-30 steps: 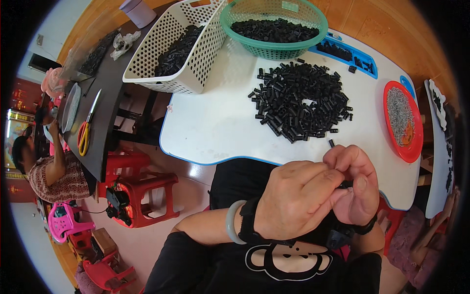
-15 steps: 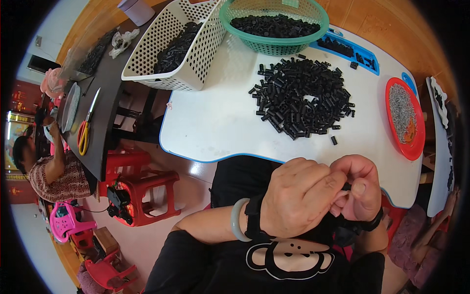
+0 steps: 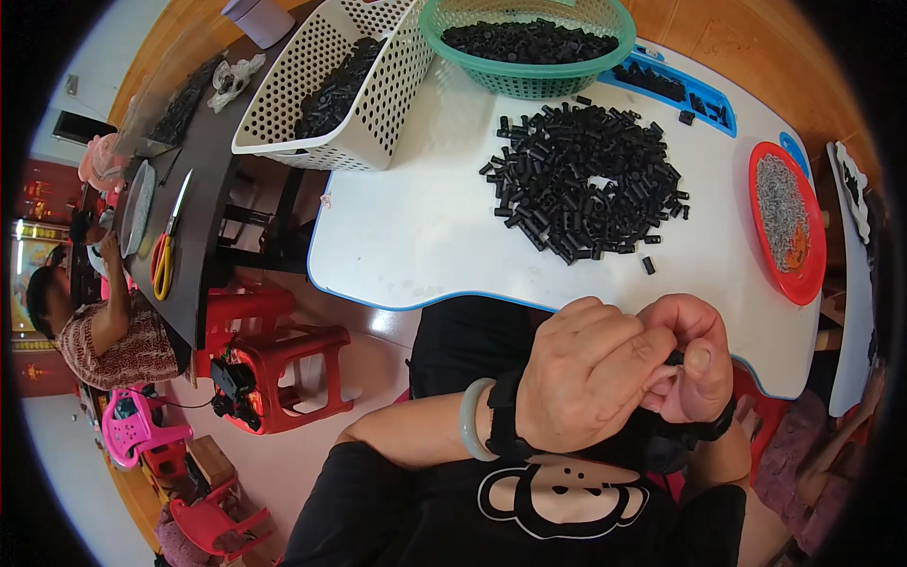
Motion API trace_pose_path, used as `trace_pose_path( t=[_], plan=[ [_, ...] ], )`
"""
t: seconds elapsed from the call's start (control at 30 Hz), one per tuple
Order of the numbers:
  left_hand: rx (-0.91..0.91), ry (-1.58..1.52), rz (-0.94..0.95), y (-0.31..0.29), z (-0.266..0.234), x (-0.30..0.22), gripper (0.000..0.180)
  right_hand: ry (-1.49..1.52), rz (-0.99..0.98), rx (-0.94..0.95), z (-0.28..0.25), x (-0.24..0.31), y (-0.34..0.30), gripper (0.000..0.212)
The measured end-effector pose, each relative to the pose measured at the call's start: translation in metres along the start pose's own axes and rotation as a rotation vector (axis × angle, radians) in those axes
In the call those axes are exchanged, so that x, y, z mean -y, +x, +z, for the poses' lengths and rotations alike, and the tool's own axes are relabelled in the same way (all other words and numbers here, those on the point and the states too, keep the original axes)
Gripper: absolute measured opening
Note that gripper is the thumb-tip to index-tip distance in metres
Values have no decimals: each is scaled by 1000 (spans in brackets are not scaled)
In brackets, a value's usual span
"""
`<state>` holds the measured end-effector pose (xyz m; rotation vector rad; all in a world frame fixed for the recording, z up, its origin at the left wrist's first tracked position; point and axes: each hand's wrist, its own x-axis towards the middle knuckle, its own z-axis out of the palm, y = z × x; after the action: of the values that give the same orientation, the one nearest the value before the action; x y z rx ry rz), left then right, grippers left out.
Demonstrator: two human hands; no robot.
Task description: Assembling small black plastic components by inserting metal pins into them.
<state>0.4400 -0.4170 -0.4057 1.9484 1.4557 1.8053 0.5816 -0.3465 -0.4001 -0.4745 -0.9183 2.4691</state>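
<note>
In front of my chest, over the table's near edge, both hands meet. My right hand (image 3: pixel 697 364) pinches a small black plastic piece (image 3: pixel 675 358) between thumb and finger; only a sliver of it shows. My left hand (image 3: pixel 590 378) is curled closed, its fingertips meeting the right hand's at that piece. Whatever lies inside the left fingers is hidden. Beyond the hands a heap of short black plastic tubes (image 3: pixel 567 203) spreads over the white table (image 3: pixel 416 236). One loose black tube (image 3: pixel 648 266) lies at the heap's near side.
A red plate (image 3: pixel 809 283) at the right holds small silvery and orange bits. Along the back stand a green basket (image 3: pixel 529 85), a white basket (image 3: pixel 383 132) and a blue tray (image 3: pixel 723 123), all with black parts. Scissors (image 3: pixel 162 260) lie on the dark table; another person sits far left.
Both hands stay together at the same spot, with only slight finger movement. The view has shifted a little, and the heap looks unchanged.
</note>
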Motion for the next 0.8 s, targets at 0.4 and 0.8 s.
trace_pose_path(
  t=[0.4,0.8],
  plan=[
    [20,-10,-23,-1,2,4,24,-2,30,-29,-2,-4,4,30],
    [-20,-129,-85,14,3,2,30,301,77,52,-22,-14,7,54]
  ],
)
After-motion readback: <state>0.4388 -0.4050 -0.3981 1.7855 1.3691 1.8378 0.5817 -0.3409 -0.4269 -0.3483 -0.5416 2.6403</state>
